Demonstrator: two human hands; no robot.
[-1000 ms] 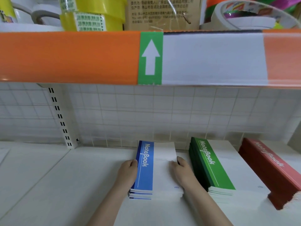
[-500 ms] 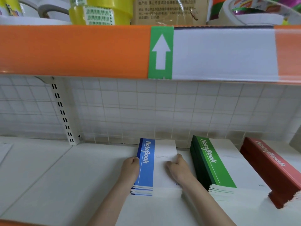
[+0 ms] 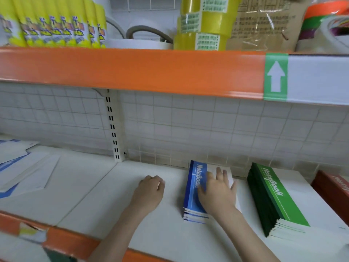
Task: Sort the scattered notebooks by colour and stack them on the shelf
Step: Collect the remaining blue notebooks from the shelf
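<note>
While the right hand [image 3: 217, 193] lies flat on top of the blue notebook stack [image 3: 194, 191] in the lower middle of the frame, its fingers [image 3: 219, 173] straight and spread over the white part of the top cover, the left hand [image 3: 150, 190] rests on the bare white shelf [image 3: 90, 186] well to the left of that stack, its fingers curled under into a loose fist with nothing in them. Just right of the blue stack, and apart from it, the green notebook stack [image 3: 273, 197] lies with its spine side toward the centre and its white page edges facing the lower right. At the far right edge of the frame a corner of the red notebook stack [image 3: 334, 188] shows, mostly cut off. All three stacks lie side by side on the same white shelf, their far ends close to the white wire-grid back panel [image 3: 188, 129]. In the left of the frame, some loose white and blue notebooks [image 3: 20, 167] lie scattered at angles on the neighbouring shelf section, beyond the slotted white upright [image 3: 113, 127]. Across the upper part of the frame runs the orange shelf edge [image 3: 132, 70] with a green arrow label [image 3: 276, 76] at the upper right; above it stand yellow-capped bottles [image 3: 52, 21] and yellow tape rolls [image 3: 202, 25]
</note>
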